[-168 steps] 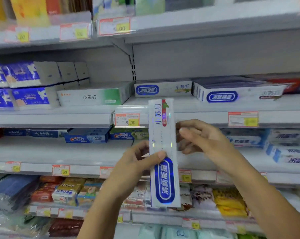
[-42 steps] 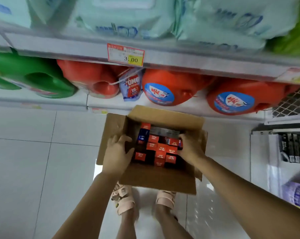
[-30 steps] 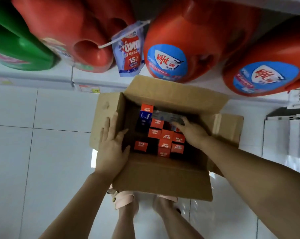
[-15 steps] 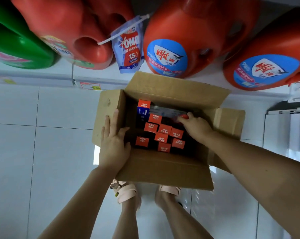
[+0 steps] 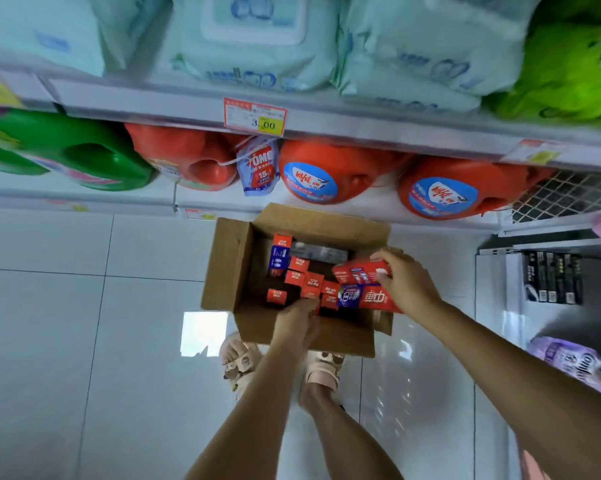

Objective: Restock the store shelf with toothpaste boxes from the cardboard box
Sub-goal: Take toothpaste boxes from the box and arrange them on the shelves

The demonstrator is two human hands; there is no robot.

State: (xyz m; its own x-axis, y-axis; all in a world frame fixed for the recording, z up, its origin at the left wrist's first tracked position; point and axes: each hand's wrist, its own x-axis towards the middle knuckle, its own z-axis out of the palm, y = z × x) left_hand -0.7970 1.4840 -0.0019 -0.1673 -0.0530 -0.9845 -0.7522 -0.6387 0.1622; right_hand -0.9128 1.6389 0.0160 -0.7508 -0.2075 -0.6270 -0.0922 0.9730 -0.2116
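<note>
The open cardboard box sits on the floor by my feet, with several red toothpaste boxes standing on end inside. My right hand grips a long red toothpaste box by its right end, raised over the carton's right side. A second red box with a blue patch lies just under it against the same hand. My left hand reaches over the carton's near wall, its fingertips down among the upright boxes. Blur hides whether those fingers hold one.
The bottom shelf behind the carton carries red detergent jugs and a green jug. Wipe packs fill the shelf above. A dark rack stands at the right, on white floor tiles.
My right hand has lifted red toothpaste boxes out of the carton. My left hand has left the carton's left flap and reached inside. The view has tilted up a little.
</note>
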